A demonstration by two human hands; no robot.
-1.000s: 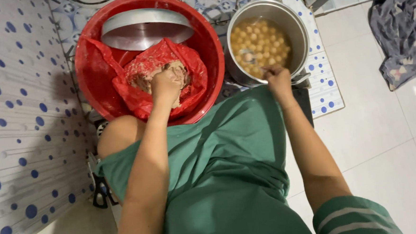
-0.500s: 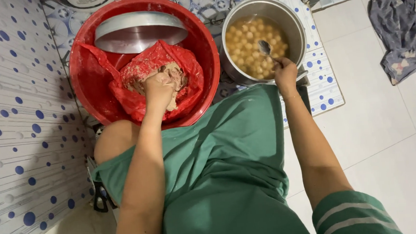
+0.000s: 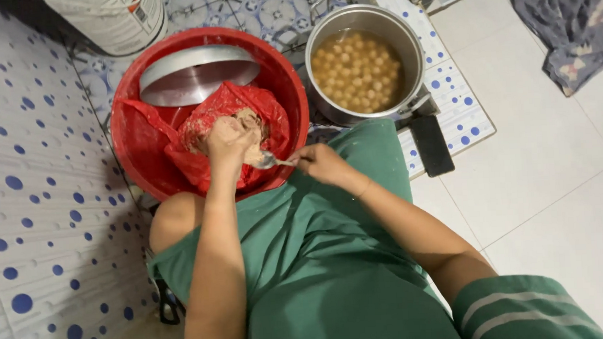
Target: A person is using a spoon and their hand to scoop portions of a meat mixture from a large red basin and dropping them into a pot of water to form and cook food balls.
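Left hand: fingers clenched on pale paste, over the red bag in the red basin.
Right hand: fingers pinching a spoon; handle long axis 3-to-9 o'clock.
Relation: spoon bowl touches the paste at 5 o'clock of the left fist.
Pot of balls: 1 o'clock of the right hand, apart.

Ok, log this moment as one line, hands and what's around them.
left hand: gripping paste in red bag | right hand: holding spoon at paste | red basin: metal lid inside | pot: balls in liquid
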